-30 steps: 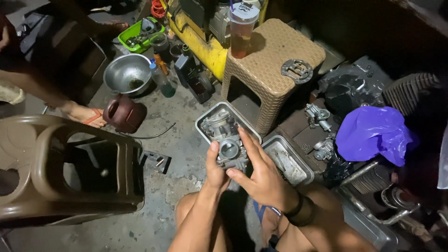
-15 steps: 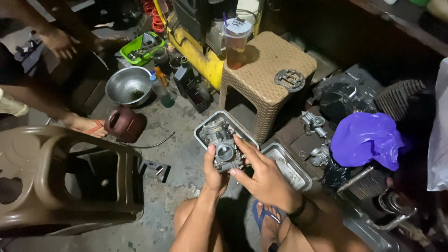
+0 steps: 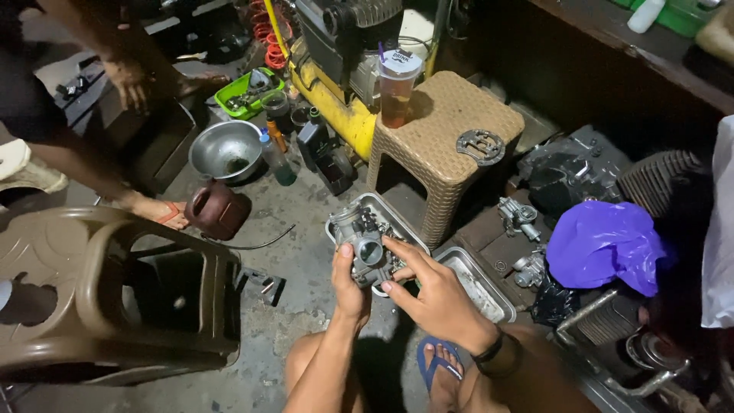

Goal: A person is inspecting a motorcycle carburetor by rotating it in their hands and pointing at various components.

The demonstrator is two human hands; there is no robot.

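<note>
Both hands — left hand (image 3: 350, 287) and right hand (image 3: 432, 294) — are still gripping the carburetor (image 3: 365, 246), now lifting it clear of the metal tray (image 3: 397, 218).

1. Wicker stool (image 3: 447, 134) with a drink cup (image 3: 397, 88) and a gasket (image 3: 480, 145) on top
2. Steel bowl (image 3: 226, 150) by a green tray (image 3: 246, 92)
3. Purple bag (image 3: 604, 245) at right
4. Brown chair (image 3: 115, 298) at left

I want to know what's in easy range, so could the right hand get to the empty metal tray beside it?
Probably yes. The right hand is on the carburetor, and the empty metal tray lies on the floor just beside it, with nothing between them.
</note>
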